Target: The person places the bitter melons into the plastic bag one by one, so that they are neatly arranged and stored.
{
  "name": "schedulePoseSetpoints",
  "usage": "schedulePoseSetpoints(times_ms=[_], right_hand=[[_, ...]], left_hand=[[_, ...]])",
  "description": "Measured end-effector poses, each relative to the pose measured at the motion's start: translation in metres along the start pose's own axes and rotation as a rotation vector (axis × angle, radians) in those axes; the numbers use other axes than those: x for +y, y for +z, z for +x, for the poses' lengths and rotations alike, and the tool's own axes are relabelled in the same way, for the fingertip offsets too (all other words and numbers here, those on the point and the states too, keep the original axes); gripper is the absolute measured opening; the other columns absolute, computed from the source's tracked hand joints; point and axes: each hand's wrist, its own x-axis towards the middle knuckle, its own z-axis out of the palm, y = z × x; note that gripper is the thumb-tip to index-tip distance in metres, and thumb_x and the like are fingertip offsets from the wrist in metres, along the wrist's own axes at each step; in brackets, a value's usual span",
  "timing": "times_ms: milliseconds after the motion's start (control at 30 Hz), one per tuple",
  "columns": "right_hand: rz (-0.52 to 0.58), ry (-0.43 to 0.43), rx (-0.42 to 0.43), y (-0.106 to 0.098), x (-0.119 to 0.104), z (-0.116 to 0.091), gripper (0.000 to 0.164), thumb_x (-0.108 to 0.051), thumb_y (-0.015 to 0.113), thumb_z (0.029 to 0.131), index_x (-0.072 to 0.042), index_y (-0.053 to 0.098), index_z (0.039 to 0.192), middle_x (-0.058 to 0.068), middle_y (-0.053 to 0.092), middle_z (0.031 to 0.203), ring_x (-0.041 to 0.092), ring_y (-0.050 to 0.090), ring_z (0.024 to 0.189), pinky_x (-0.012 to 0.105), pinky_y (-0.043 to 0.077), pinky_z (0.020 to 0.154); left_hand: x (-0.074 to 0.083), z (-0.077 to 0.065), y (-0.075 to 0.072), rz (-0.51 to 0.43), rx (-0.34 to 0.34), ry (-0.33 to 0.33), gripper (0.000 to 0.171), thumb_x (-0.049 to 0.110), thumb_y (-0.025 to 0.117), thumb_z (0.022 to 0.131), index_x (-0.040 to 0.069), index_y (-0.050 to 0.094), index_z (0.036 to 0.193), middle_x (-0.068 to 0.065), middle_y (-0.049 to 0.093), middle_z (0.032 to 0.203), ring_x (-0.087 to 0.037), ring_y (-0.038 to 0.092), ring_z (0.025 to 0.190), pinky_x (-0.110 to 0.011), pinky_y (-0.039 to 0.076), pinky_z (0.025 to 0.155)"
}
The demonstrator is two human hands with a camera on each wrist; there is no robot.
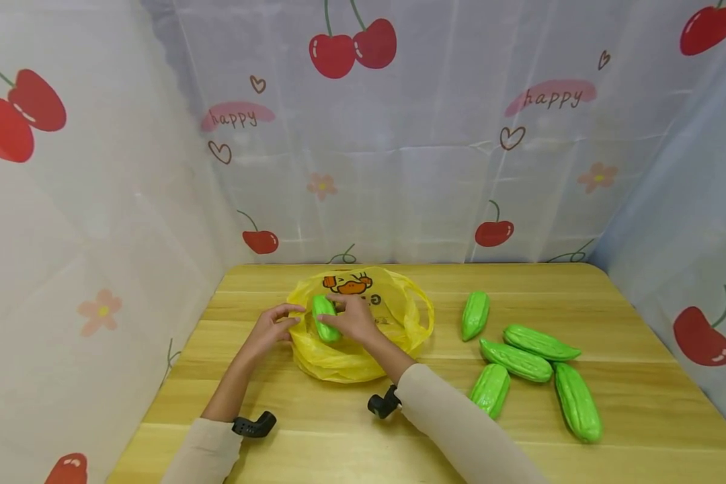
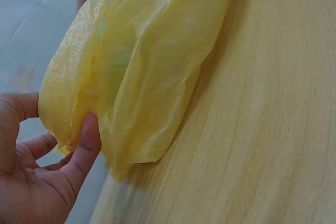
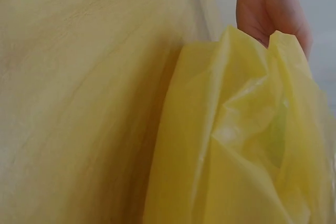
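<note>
A yellow plastic bag (image 1: pixel 339 363) with a cartoon duck print stands with its mouth open on the table. My left hand (image 1: pixel 272 327) pinches its left rim; in the left wrist view, the thumb of that hand (image 2: pixel 39 187) lies against the outside of the film. Over the bag's mouth, my right hand (image 1: pixel 357 318) grips a green bitter melon (image 1: pixel 324 310), thumb and fingers on its right side. The melon is tilted, its lower end within the bag. In the right wrist view, the bag (image 3: pixel 236 145) hides the right hand.
Several more bitter melons lie right of the bag: one alone farther back (image 1: pixel 474 314), others grouped nearer, including one (image 1: pixel 577 403) at the far right. My right sleeve (image 1: pixel 454 423) partly covers another melon (image 1: pixel 490 388). Cherry-print curtains (image 1: pixel 399 168) enclose the wooden table (image 1: pixel 314 430).
</note>
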Motion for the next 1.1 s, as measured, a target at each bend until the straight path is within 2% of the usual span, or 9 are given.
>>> schedulePoseSetpoints(times_ms=[133,300,400,467,600,867,1100], right_hand=[[0.005,-0.022,0.006,0.003,0.003,0.002,0.056,-0.021,0.080,0.090,-0.002,0.061,0.139,0.019,0.069,0.122,0.029,0.070,0.103,0.032,0.061,0.071],[-0.010,-0.016,0.013,0.007,0.008,0.003,0.056,-0.021,0.081,0.090,-0.003,0.061,0.139,0.016,0.069,0.122,0.028,0.070,0.103,0.030,0.060,0.072],[-0.025,0.006,0.009,0.009,0.009,0.002,0.057,-0.023,0.080,0.090,-0.003,0.061,0.140,0.016,0.069,0.123,0.029,0.069,0.104,0.031,0.060,0.073],[-0.031,0.004,0.008,0.011,0.010,0.002,0.057,-0.023,0.080,0.090,-0.002,0.061,0.140,0.017,0.069,0.123,0.030,0.069,0.105,0.032,0.061,0.074],[-0.046,-0.029,0.005,0.012,0.012,0.002,0.056,-0.021,0.080,0.091,0.000,0.060,0.139,0.017,0.069,0.122,0.031,0.069,0.105,0.034,0.061,0.074],[-0.046,-0.048,-0.005,0.014,0.019,0.002,0.057,-0.021,0.079,0.091,0.003,0.059,0.139,0.018,0.069,0.120,0.032,0.069,0.103,0.033,0.061,0.073],[-0.032,-0.042,-0.018,0.014,0.020,0.002,0.051,-0.017,0.073,0.096,0.001,0.058,0.141,0.018,0.067,0.128,0.033,0.067,0.111,0.035,0.061,0.077]], left_hand=[[0.005,0.000,0.001,-0.016,-0.010,-0.015,0.035,0.009,0.059,0.103,-0.005,0.059,0.135,-0.015,0.052,0.120,-0.024,0.054,0.099,-0.041,0.059,0.074],[0.022,-0.007,0.004,-0.005,-0.033,-0.008,0.034,0.005,0.058,0.102,-0.008,0.059,0.134,-0.018,0.050,0.113,-0.022,0.054,0.093,-0.046,0.059,0.077],[0.030,-0.013,0.005,-0.004,-0.036,-0.001,0.034,0.004,0.057,0.102,-0.010,0.059,0.133,-0.019,0.050,0.111,-0.020,0.052,0.091,-0.046,0.059,0.076],[0.031,-0.015,0.005,-0.010,-0.035,-0.003,0.034,0.005,0.057,0.102,-0.009,0.059,0.133,-0.020,0.050,0.117,-0.020,0.053,0.093,-0.043,0.059,0.075],[0.030,-0.016,0.004,-0.022,-0.030,-0.011,0.034,0.005,0.057,0.103,-0.009,0.059,0.133,-0.023,0.050,0.129,-0.021,0.054,0.097,-0.036,0.059,0.074],[0.029,-0.016,0.005,-0.040,-0.035,-0.010,0.034,0.004,0.056,0.103,-0.011,0.057,0.133,-0.027,0.047,0.133,-0.022,0.052,0.099,-0.034,0.059,0.073],[0.007,-0.003,0.001,-0.026,-0.018,-0.021,0.034,0.007,0.057,0.104,-0.008,0.059,0.134,-0.022,0.049,0.129,-0.022,0.051,0.098,-0.032,0.058,0.071]])
